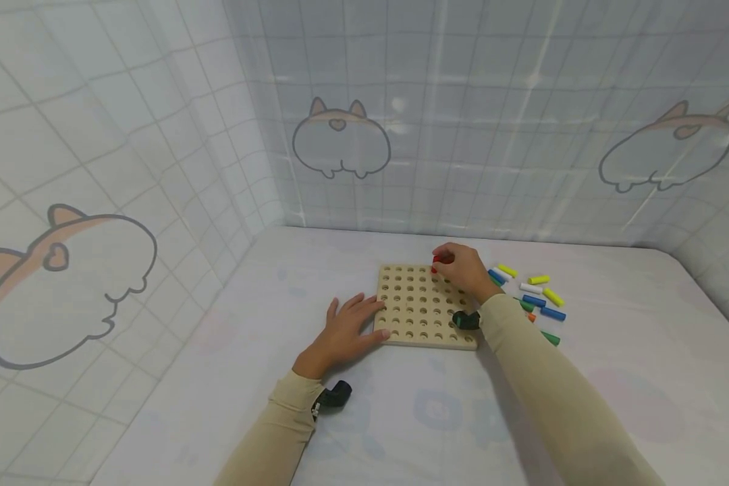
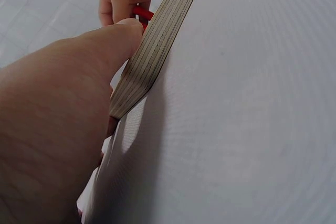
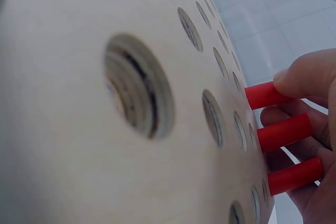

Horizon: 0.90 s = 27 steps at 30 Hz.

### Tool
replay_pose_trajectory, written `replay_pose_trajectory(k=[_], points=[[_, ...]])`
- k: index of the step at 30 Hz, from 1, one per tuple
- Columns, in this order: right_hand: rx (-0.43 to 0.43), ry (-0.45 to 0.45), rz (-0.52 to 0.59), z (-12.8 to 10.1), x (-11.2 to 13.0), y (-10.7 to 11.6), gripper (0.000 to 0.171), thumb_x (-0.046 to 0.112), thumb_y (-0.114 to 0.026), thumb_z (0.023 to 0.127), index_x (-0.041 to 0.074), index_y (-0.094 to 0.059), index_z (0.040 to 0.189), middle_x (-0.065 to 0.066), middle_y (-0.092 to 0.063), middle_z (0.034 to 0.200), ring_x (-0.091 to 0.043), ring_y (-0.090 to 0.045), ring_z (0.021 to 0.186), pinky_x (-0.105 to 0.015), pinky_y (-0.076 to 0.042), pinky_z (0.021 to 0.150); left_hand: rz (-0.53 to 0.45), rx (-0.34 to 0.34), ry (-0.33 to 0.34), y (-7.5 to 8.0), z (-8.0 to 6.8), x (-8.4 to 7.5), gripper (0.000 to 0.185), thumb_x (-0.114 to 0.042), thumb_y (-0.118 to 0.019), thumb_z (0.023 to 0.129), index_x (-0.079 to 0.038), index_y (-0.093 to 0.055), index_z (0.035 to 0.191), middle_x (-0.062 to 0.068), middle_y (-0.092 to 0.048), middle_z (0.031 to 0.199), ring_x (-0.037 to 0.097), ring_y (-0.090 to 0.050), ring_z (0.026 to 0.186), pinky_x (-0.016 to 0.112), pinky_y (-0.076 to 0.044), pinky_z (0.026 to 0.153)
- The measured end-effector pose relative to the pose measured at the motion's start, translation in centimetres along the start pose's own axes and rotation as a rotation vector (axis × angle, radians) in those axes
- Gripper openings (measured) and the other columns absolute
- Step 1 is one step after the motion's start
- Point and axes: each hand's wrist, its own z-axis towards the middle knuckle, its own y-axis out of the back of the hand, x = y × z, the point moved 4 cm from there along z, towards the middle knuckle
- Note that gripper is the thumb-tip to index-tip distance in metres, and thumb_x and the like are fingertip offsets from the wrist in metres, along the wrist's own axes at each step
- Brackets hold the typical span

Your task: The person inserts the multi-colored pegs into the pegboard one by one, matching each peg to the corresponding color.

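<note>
A pale wooden board [image 1: 425,342] with rows of round holes lies on the white cloth. My right hand [image 1: 464,270] reaches over its back edge and pinches a red peg [image 3: 268,95] that stands at the board's face. Two more red pegs [image 3: 285,132] stand upright beside it in the right wrist view, close to the curled fingers. Whether the pinched peg sits fully in its hole is hidden. My left hand [image 1: 347,332] rests at the board's left side with fingers spread, its thumb touching the near left corner.
Right of the board, loose pegs in yellow [image 1: 538,279], white [image 1: 531,288], blue [image 1: 553,314], green [image 1: 550,338] and orange lie scattered, some partly behind the right forearm. A tiled-pattern curtain [image 1: 462,169] hangs behind the cloth.
</note>
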Motion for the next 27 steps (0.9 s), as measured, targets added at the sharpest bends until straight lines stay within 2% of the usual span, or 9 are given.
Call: replay_pose_trajectory(k=[9, 14, 16, 21, 27], points=[[0.01, -0.029, -0.015, 0.0, -0.1, 0.1, 0.029, 0.016, -0.065, 0.096, 0.002, -0.067, 0.121, -0.01, -0.07, 0.108, -0.026, -0.065, 0.101, -0.043, -0.054, 0.085, -0.004, 0.005, 0.003, -0.1, 0.2, -0.1, 0.068, -0.064, -0.049, 0.096, -0.025, -0.045, 0.152, -0.003, -0.038, 0.159, 0.022, -0.02, 0.151, 0.063, 0.002, 0.116], [-0.012, -0.027, 0.005, 0.0, -0.4, 0.5, 0.029, 0.022, -0.066, 0.097, 0.004, -0.068, 0.119, -0.007, -0.07, 0.107, -0.024, -0.064, 0.099, -0.043, -0.053, 0.085, -0.004, 0.007, 0.003, -0.1, 0.3, -0.1, 0.069, -0.064, -0.05, 0.096, -0.025, -0.044, 0.153, -0.003, -0.038, 0.159, 0.021, -0.02, 0.151, 0.063, 0.002, 0.116], [-0.04, -0.04, 0.061, 0.0, -0.6, 0.8, 0.03, 0.027, -0.067, 0.097, 0.005, -0.069, 0.117, -0.007, -0.07, 0.108, -0.024, -0.063, 0.099, -0.042, -0.052, 0.085, -0.005, 0.004, 0.0, -0.1, 0.4, -0.2, 0.068, -0.063, -0.05, 0.096, -0.024, -0.045, 0.152, -0.002, -0.039, 0.158, 0.022, -0.02, 0.151, 0.063, 0.001, 0.116], [-0.133, -0.081, 0.301, -0.4, -0.9, 2.0, 0.036, 0.034, -0.067, 0.098, 0.003, -0.069, 0.117, -0.014, -0.07, 0.11, -0.027, -0.064, 0.101, -0.043, -0.051, 0.087, -0.002, 0.005, -0.002, -0.1, 0.4, -0.2, 0.069, -0.063, -0.05, 0.096, -0.024, -0.045, 0.152, -0.001, -0.039, 0.158, 0.024, -0.021, 0.15, 0.065, 0.0, 0.116], [-0.188, -0.109, 0.502, -1.1, -1.7, 3.6, 0.04, 0.033, -0.065, 0.099, -0.001, -0.066, 0.122, -0.017, -0.07, 0.116, -0.025, -0.068, 0.105, -0.041, -0.051, 0.097, -0.001, -0.008, -0.006, 0.1, 0.4, -0.1, 0.068, -0.062, -0.051, 0.096, -0.023, -0.046, 0.152, -0.001, -0.04, 0.157, 0.025, -0.022, 0.15, 0.065, 0.0, 0.115]])
